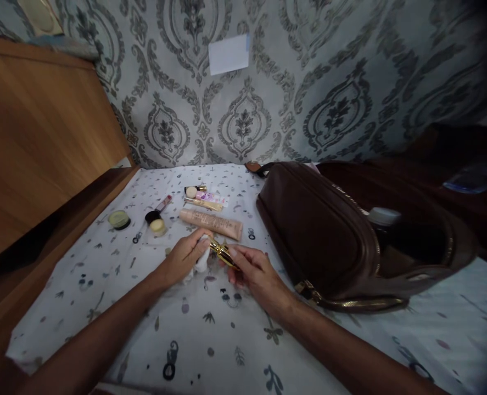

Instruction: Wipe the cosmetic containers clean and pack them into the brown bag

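Note:
My right hand (253, 267) grips a shiny gold cosmetic tube (222, 252) with a dark part near the fingers; whether it is a lipstick or another make-up item I cannot tell. Pinched in my left hand (184, 255) is a crumpled white wipe (202, 263), pressed against the far-left end of the tube. Just beyond both hands lies a beige squeeze tube (211, 221). A slim gold tube (204, 204), a pink tube (210, 197) and a small black-and-gold item (195, 188) lie behind it.
A brown leather bag (309, 230) stands unzipped at the right, a bottle with a pale cap (384, 216) inside. Small jars (118, 219) and a pink lip-gloss tube (163, 204) lie at the left on the patterned sheet (210, 340). Wooden furniture (49, 120) borders the left; a patterned wall rises behind.

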A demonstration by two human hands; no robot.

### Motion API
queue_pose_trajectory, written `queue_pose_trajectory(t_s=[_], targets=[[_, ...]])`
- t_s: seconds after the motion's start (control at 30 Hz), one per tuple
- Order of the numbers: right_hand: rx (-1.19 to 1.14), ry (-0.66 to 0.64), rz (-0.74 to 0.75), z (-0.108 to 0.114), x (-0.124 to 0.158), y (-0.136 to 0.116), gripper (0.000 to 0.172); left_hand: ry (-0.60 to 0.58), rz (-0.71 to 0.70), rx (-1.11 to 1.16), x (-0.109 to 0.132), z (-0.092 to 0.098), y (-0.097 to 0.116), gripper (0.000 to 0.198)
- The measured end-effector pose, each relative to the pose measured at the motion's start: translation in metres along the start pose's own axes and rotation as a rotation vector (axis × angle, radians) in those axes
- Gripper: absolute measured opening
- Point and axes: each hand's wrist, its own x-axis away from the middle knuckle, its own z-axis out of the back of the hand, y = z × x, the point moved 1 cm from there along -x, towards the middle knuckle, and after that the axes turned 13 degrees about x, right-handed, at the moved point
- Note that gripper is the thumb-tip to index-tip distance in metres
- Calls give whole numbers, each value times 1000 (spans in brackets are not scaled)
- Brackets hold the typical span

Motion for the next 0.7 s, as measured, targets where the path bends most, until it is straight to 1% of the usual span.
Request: queue_pose_trajectory(t_s=[0.17,0.27,0.33,0.43,0.5,0.57,0.63,0.7], targets=[[143,-15,47,-5,4,-3,45,36,-28,-6,2,-2,6,37],[242,29,115,-9,8,-3,38,50,-15,-13,4,-4,8,34],[340,102,193,-9,10,-3,30,63,-16,-21,5,-5,9,33],[547,224,367,-8,12,-5,23,103,-10,-26,4,-8,8,32],[669,262,485,-7,13,-8,22,143,6,2,4,-11,8,32],[743,273,552,-6,14,-11,22,183,23,59,3,-14,7,32],[785,295,563,-3,14,-11,22,201,31,135,2,-16,4,30],[800,333,532,0,10,-6,25,174,11,198,1,-16,0,27]])
